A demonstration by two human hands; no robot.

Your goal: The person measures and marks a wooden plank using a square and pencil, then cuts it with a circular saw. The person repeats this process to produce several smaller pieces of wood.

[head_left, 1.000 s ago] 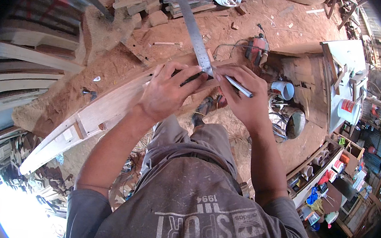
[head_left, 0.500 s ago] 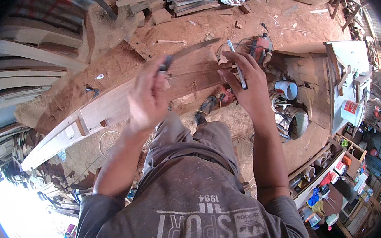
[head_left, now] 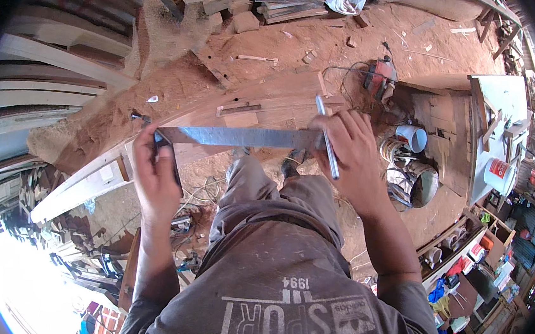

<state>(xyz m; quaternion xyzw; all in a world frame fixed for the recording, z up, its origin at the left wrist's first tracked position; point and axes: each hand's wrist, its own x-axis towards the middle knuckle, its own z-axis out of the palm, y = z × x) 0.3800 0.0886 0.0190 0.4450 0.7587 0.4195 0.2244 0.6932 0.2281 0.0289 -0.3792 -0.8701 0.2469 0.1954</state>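
Note:
My left hand [head_left: 158,170] is closed around the dark stock of a try square. Its long metal blade [head_left: 238,137] reaches level to the right, in front of my body and over the near edge of a wooden beam [head_left: 186,116]. At the blade's far end is my right hand [head_left: 351,152], its fingers curled round a slim silvery-blue pen [head_left: 328,137]. Whether those fingers also grip the blade tip, I cannot tell. A long narrow slot [head_left: 239,109] shows in the beam's upper face, just beyond the blade.
A red power tool [head_left: 380,75] with a cord lies on the dusty floor beyond the beam. Buckets [head_left: 411,138] stand to the right, near a white-topped table [head_left: 505,102]. Stacked offcuts [head_left: 288,3] lie at the back, long boards [head_left: 51,97] on the left.
The try square has swung from pointing up and away to lying level between my hands. My left hand has moved left and nearer; the right hand has come slightly nearer, still with the pen.

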